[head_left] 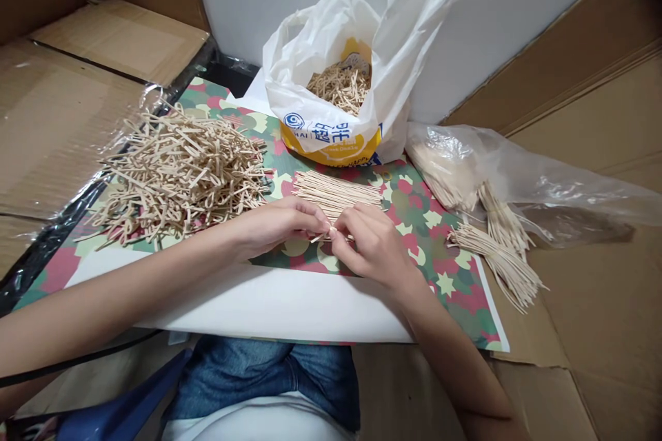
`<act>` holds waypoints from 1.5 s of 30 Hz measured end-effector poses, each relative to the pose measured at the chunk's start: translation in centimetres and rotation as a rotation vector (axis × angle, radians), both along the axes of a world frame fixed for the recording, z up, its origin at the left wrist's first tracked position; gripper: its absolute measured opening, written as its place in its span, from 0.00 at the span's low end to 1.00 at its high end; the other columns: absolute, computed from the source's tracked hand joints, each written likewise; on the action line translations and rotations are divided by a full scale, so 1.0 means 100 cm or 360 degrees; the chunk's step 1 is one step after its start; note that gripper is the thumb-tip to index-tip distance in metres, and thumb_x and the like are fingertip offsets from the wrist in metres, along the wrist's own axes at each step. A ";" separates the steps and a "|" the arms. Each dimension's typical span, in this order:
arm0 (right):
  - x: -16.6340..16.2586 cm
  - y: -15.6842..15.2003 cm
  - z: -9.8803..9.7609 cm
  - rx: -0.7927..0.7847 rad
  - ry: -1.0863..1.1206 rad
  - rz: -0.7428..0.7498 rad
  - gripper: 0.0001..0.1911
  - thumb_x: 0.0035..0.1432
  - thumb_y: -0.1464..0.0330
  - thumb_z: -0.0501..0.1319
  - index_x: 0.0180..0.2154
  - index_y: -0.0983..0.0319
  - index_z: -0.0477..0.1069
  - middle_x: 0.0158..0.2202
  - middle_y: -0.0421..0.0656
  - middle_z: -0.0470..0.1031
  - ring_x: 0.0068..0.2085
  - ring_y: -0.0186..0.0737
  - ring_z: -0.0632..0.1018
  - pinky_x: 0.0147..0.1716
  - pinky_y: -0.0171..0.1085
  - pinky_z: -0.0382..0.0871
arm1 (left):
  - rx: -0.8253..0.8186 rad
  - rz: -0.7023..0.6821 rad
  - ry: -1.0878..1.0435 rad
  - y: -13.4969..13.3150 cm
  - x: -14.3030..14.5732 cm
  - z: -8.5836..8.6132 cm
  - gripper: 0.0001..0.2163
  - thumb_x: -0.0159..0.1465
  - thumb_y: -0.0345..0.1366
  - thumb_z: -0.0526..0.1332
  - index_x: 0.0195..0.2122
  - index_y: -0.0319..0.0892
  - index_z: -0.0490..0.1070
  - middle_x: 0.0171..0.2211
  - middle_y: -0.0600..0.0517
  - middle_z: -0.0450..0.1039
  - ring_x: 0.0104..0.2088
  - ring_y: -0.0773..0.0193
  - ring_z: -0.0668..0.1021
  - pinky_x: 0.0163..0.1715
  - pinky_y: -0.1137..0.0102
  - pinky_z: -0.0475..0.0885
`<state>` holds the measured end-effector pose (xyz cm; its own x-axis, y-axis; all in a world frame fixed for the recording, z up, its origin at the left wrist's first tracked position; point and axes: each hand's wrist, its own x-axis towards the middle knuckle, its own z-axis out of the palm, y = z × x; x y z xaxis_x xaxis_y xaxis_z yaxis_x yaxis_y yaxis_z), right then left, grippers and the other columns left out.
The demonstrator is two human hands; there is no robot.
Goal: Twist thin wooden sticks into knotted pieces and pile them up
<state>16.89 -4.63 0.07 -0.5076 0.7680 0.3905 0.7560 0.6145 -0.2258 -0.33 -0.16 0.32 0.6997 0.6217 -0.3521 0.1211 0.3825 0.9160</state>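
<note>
My left hand (284, 222) and my right hand (369, 240) meet over the middle of the camouflage-patterned sheet. Both are closed, thumbs and fingertips pinching a thin pale strip (332, 229) between them; most of it is hidden by the fingers. Just beyond the hands lies a flat row of straight pale strips (336, 191), side by side. To the left is a large heap of similar strips (191, 172), many bent into loops or knots.
Behind the row stands a white plastic bag (331, 131) holding short pale pieces. Clear plastic bags (512, 158) and loose strip bundles (499, 262) lie on the right. Cardboard (56, 124) flanks the patterned sheet (455, 303), and white paper (289, 300) runs along its front.
</note>
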 end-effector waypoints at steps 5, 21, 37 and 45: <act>0.002 0.003 0.002 -0.0311 0.0275 -0.0113 0.06 0.54 0.72 0.53 0.25 0.61 0.59 0.22 0.38 0.65 0.25 0.33 0.67 0.27 0.32 0.59 | 0.0412 0.0208 -0.0067 -0.007 0.003 -0.008 0.07 0.56 0.36 0.58 0.31 0.40 0.62 0.24 0.55 0.64 0.26 0.69 0.69 0.25 0.75 0.63; 0.003 0.012 -0.001 -0.1439 0.1206 -0.0108 0.06 0.51 0.67 0.57 0.25 0.60 0.60 0.18 0.34 0.67 0.20 0.32 0.71 0.19 0.30 0.61 | 0.1820 -0.0025 0.0450 -0.006 -0.004 0.006 0.08 0.57 0.36 0.55 0.29 0.37 0.69 0.26 0.51 0.68 0.27 0.68 0.68 0.27 0.74 0.62; -0.009 -0.007 0.006 -0.0753 0.0655 -0.0200 0.05 0.59 0.65 0.52 0.34 0.60 0.63 0.28 0.38 0.71 0.29 0.33 0.74 0.29 0.32 0.64 | 0.1228 0.0427 0.0154 -0.003 0.000 0.002 0.04 0.51 0.31 0.57 0.22 0.35 0.67 0.20 0.55 0.63 0.22 0.72 0.65 0.24 0.76 0.61; -0.010 -0.006 0.008 -0.0675 0.0544 -0.0282 0.04 0.57 0.71 0.50 0.30 0.60 0.60 0.26 0.38 0.71 0.30 0.36 0.73 0.29 0.33 0.62 | 0.1168 0.0354 0.0196 -0.006 0.001 0.008 0.06 0.52 0.33 0.59 0.23 0.35 0.69 0.21 0.54 0.65 0.23 0.71 0.66 0.25 0.75 0.62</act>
<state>15.89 -5.23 0.87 -0.2557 0.9552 0.1487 0.6800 0.2871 -0.6747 -0.18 -0.74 1.11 0.5138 0.8469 0.1367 0.2298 -0.2895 0.9292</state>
